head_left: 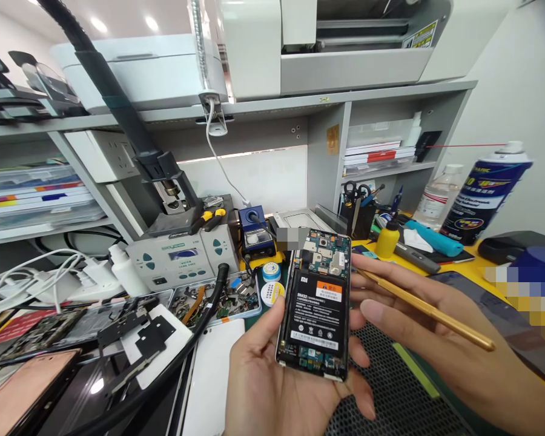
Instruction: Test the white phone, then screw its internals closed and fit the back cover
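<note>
My left hand (pixel 272 381) cradles a smartphone (pixel 320 303) with its back cover off, thumb along the left edge and fingers wrapped around the right. A black battery (pixel 318 315) marked BM32 fills the middle of the phone. Above it lies the exposed circuit board (pixel 327 251), with a smaller board at the bottom end. To the right, my right hand (pixel 418 309) holds a slim gold screwdriver (pixel 429 309) between its fingers. The thin end points toward the phone's upper right edge; whether it touches is hard to tell. Right fingertips are beside the phone's side.
A hot-air station (pixel 181 254) stands behind, its black hose (pixel 200 327) crossing the left side. Nearby are a parts tray (pixel 218 297), small round tins (pixel 271 272) and phone parts (pixel 149 333). A spray can (pixel 485 194) and yellow bottle (pixel 387 240) stand right. A perforated black mat (pixel 386 387) lies below.
</note>
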The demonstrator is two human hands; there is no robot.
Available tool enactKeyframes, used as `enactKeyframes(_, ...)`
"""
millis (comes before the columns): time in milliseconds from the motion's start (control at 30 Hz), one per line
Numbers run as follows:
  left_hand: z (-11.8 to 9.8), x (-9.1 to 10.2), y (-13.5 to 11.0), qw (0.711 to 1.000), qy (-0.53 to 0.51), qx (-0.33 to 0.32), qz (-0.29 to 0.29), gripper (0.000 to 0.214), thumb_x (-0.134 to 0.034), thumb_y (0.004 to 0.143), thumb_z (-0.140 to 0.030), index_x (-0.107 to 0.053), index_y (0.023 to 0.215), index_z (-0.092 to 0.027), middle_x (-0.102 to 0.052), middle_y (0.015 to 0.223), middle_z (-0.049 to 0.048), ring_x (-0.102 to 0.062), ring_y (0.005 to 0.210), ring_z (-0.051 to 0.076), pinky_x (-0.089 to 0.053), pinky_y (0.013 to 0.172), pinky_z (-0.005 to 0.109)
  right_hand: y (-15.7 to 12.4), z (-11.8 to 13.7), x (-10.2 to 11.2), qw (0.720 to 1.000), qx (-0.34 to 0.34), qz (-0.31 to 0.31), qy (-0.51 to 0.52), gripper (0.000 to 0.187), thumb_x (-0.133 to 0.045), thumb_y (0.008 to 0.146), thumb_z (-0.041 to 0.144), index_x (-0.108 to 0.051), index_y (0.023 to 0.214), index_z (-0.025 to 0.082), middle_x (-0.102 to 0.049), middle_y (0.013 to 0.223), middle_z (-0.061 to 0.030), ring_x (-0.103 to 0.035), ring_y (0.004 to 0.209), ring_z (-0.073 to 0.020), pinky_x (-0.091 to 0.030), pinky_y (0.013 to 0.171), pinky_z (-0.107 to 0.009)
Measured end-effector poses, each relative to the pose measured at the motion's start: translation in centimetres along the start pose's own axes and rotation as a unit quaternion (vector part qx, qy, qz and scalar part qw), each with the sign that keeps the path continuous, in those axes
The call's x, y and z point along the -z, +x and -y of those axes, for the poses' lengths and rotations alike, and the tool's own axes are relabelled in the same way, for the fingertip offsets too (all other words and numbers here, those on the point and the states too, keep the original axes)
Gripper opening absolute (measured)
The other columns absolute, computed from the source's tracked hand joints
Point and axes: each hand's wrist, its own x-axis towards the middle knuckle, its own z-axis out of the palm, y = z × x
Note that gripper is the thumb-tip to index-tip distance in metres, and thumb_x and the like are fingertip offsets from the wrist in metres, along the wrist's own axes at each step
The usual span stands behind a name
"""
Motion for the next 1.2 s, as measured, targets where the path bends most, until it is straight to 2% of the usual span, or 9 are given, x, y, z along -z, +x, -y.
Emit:
enactKeyframes(300, 0.0, 0.1, 0.0, 1.0, 0.016, -0.004, -0.006, 0.068, -0.02, 0.101, -0.048, -0.068, 0.116, -0.002, -0.066, 0.108, 0.0207, -0.063, 0.084, 0.025, -0.051, 0.058, 0.032, 0.0, 0.8, -0.2, 1.0, 0.005, 0.013, -0.001, 0.057, -0.072, 0.089, 0.037, -0.052, 0.142, 0.032, -0.072, 0.127, -0.0049, -0.068, 0.117, -0.0278, -0.062, 0.094, -0.034)
enactKeyframes(533, -0.2, 0.0, -0.1, 0.999, 0.031, -0.009, -0.012, 0.066, -0.023, 0.101, -0.047, -0.069, 0.116, -0.003, -0.067, 0.105, 0.0195, -0.063, 0.084, 0.025, -0.05, 0.059, 0.032, -0.1, 0.3, 0.1, 1.0, 0.0, 0.023, 0.007, 0.055, -0.069, 0.092, 0.035, -0.05, 0.144, 0.032, -0.067, 0.134, -0.0049, -0.063, 0.123, -0.0271, -0.059, 0.098, -0.034)
enactKeyframes(600, -0.2, -0.1, -0.2, 0.999, 0.048, -0.014, -0.018, 0.06, -0.029, 0.1, -0.046, -0.069, 0.116, -0.004, -0.067, 0.105, 0.0186, -0.063, 0.085, 0.025, -0.05, 0.06, 0.032, -0.1, 0.0, 0.3, 0.999, -0.003, 0.033, 0.014, 0.058, -0.069, 0.092, 0.035, -0.047, 0.146, 0.03, -0.068, 0.133, -0.0065, -0.064, 0.122, -0.0276, -0.058, 0.098, -0.036)
enactKeyframes(700, 0.2, -0.2, -0.4, 0.988, 0.135, -0.036, -0.061, 0.049, -0.053, 0.091, -0.046, -0.065, 0.122, -0.01, -0.067, 0.109, 0.0172, -0.063, 0.083, 0.024, -0.052, 0.065, 0.035, 0.2, -0.6, 0.6, 0.996, -0.01, 0.066, 0.051, 0.058, -0.067, 0.094, 0.033, -0.045, 0.147, 0.029, -0.069, 0.131, -0.0077, -0.067, 0.117, -0.027, -0.057, 0.098, -0.038)
enactKeyframes(800, 1.1, -0.4, -0.9, 0.932, 0.313, -0.118, -0.137, 0.06, -0.074, 0.077, -0.047, -0.061, 0.128, -0.016, -0.067, 0.116, 0.0156, -0.065, 0.089, 0.025, -0.055, 0.073, 0.037, 0.4, -1.3, 1.0, 0.988, 0.004, 0.097, 0.121, 0.05, -0.067, 0.094, 0.035, -0.052, 0.141, 0.031, -0.066, 0.135, -0.0067, -0.064, 0.12, -0.027, -0.055, 0.099, -0.038)
enactKeyframes(933, 1.8, -0.8, -1.3, 0.799, 0.522, -0.234, -0.185, 0.063, -0.079, 0.071, -0.044, -0.063, 0.128, -0.025, -0.069, 0.12, 0.011, -0.068, 0.1, 0.031, -0.057, 0.084, 0.043, 0.3, -1.8, 1.6, 0.978, -0.002, 0.113, 0.174, 0.05, -0.072, 0.089, 0.033, -0.057, 0.136, 0.036, -0.067, 0.134, -0.0043, -0.062, 0.123, -0.0292, -0.054, 0.099, -0.043)
enactKeyframes(1000, 1.9, -1.0, -1.0, 0.769, 0.555, -0.259, -0.183, 0.051, -0.076, 0.073, -0.041, -0.069, 0.121, -0.026, -0.073, 0.11, 0.0089, -0.07, 0.1, 0.033, -0.058, 0.084, 0.045, 0.2, -1.9, 1.9, 0.968, -0.014, 0.145, 0.202, 0.051, -0.075, 0.085, 0.039, -0.061, 0.134, 0.035, -0.068, 0.132, -0.0055, -0.059, 0.126, -0.0324, -0.05, 0.102, -0.048)
enactKeyframes(1100, 2.0, -1.0, 0.1, 0.743, 0.565, -0.296, -0.205, 0.03, -0.065, 0.083, -0.036, -0.074, 0.11, -0.026, -0.077, 0.1, 0.0071, -0.072, 0.099, 0.032, -0.059, 0.086, 0.044, 0.2, -2.0, 2.3, 0.95, -0.053, 0.186, 0.247, 0.067, -0.084, 0.073, 0.048, -0.061, 0.135, 0.034, -0.066, 0.135, -0.0067, -0.052, 0.134, -0.0363, -0.043, 0.107, -0.052)
enactKeyframes(1200, 2.5, -0.2, 1.1, 0.674, 0.605, -0.343, -0.249, 0.027, -0.062, 0.086, -0.035, -0.075, 0.108, -0.028, -0.078, 0.097, 0.0051, -0.074, 0.096, 0.031, -0.062, 0.083, 0.042, 0.5, -1.9, 2.5, 0.942, -0.083, 0.185, 0.267, 0.082, -0.089, 0.064, 0.049, -0.056, 0.139, 0.036, -0.062, 0.14, -0.0057, -0.048, 0.137, -0.0364, -0.039, 0.111, -0.051)
